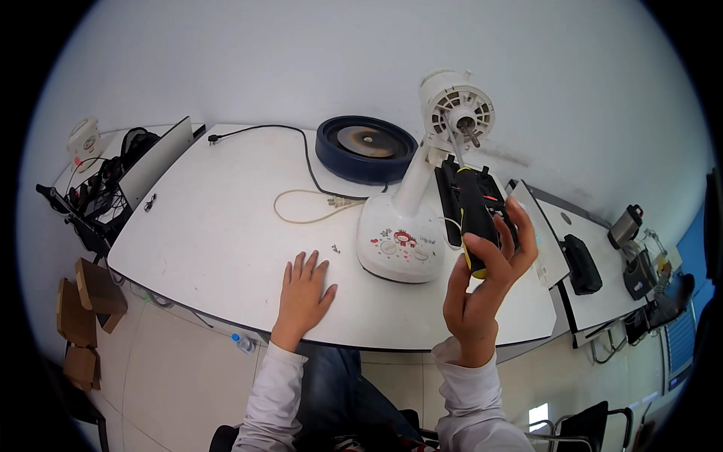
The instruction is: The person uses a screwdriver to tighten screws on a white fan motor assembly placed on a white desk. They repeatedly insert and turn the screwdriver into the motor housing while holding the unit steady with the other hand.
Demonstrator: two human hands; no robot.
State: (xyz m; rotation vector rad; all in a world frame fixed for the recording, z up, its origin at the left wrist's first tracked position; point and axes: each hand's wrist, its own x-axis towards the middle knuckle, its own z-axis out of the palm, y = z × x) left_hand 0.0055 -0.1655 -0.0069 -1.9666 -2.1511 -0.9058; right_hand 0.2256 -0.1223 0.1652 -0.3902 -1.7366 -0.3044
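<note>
In my right hand point(486, 282) is a screwdriver point(476, 211) with a black and yellow handle. Its shaft points up at the motor housing point(458, 109) of a white electric fan without blades or guard; whether the tip touches cannot be told. The fan's white base point(399, 241) carries two knobs and a cartoon print. My left hand point(303, 296) lies flat on the white table, fingers spread, holding nothing. A few small screws point(336, 248) lie just beyond its fingertips.
Behind the fan's base stands a round dark blue appliance point(365, 148) with a black cord. A beige cord with a plug point(335, 202) loops left of the fan. An open black tool case point(493, 192) lies right of the fan's neck. Cardboard boxes point(79, 316) are at floor left.
</note>
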